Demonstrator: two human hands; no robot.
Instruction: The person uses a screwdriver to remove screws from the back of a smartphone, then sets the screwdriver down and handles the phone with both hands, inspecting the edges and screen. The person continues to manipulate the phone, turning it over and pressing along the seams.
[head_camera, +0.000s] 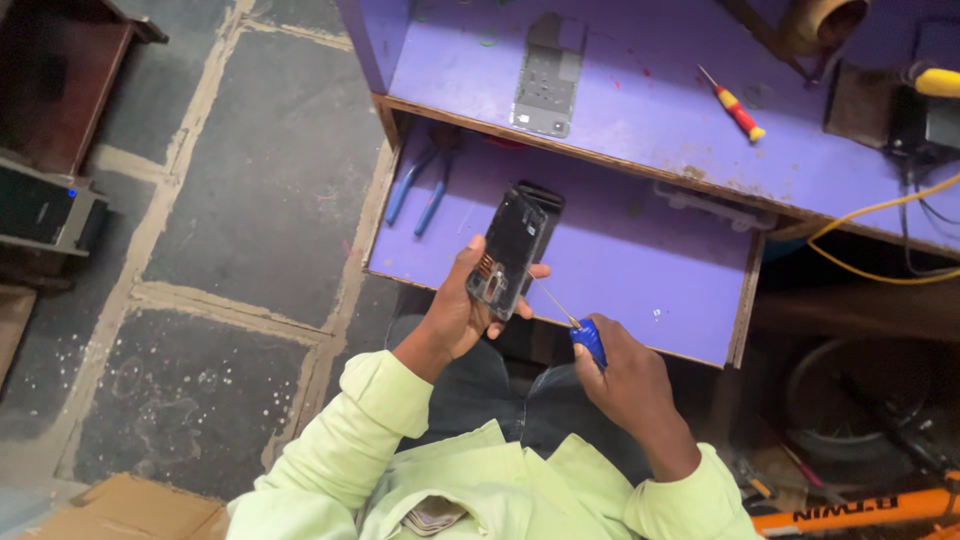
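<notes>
An opened phone (508, 255) with its back off is tilted up over the pulled-out purple drawer (640, 250), its insides facing the person. The left hand (465, 305) wraps it in a firm grip, steadying it. The right hand (625, 375) is closed around a blue-handled screwdriver (575, 325), its thin tip angled at the phone's lower edge. Blue pliers (420, 185) lie in the drawer; a red screwdriver (735, 105) rests on the counter (640, 90) above.

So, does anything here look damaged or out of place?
Yes. The phone in the left hand is open, its inside parts bare, while the right hand points a blue screwdriver at it. A loose phone panel lies on the purple bench.
</notes>
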